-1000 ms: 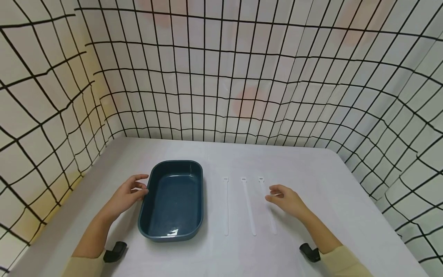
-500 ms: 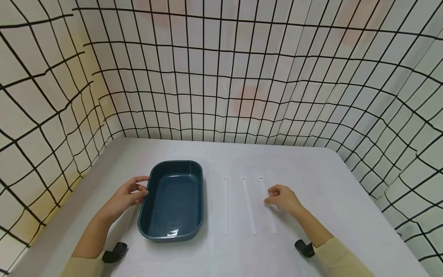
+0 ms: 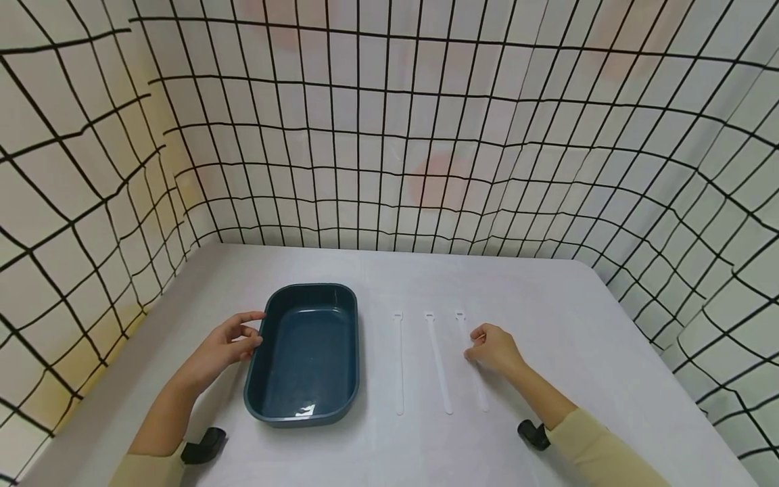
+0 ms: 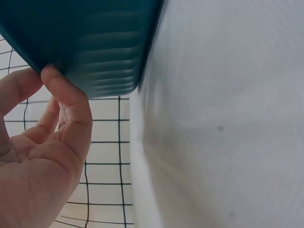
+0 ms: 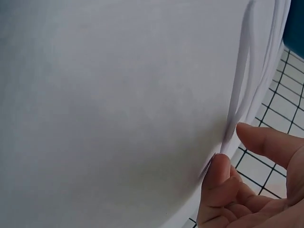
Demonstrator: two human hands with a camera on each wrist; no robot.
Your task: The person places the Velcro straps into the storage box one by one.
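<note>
**Partner:** What does the head view give you?

**Operator:** From my distant seat, I look down on a pale surface [image 3: 535,304]. At left, a dark blue tray [image 3: 307,365] sits upright, its left rim pinched by the left hand [image 3: 219,345]. To its right lie three white pieces side by side: a left strip [image 3: 399,365], a middle strip [image 3: 439,365] and a right strip [image 3: 482,398], the last partly beneath the right hand [image 3: 498,350].

**Partner:** Any risk there?

**Operator:** The right strip looks thin and flat. I judge it could skid or twist if a fingertip pushes it rather than lifts an edge.

**Partner:** Left wrist view?

**Operator:** I see the tray's ridged outer wall [image 4: 109,61], which the head view lacks. A hard tug at that rim could drag or tip the tray.

**Partner:** Right wrist view?

**Operator:** Thumb and forefinger stand slightly apart at a strip, a gap the head view hides; I cannot tell whether they grip it. If they don't, lifting would leave it behind. Only the head view shows the slotted heads [image 3: 398,316].
</note>
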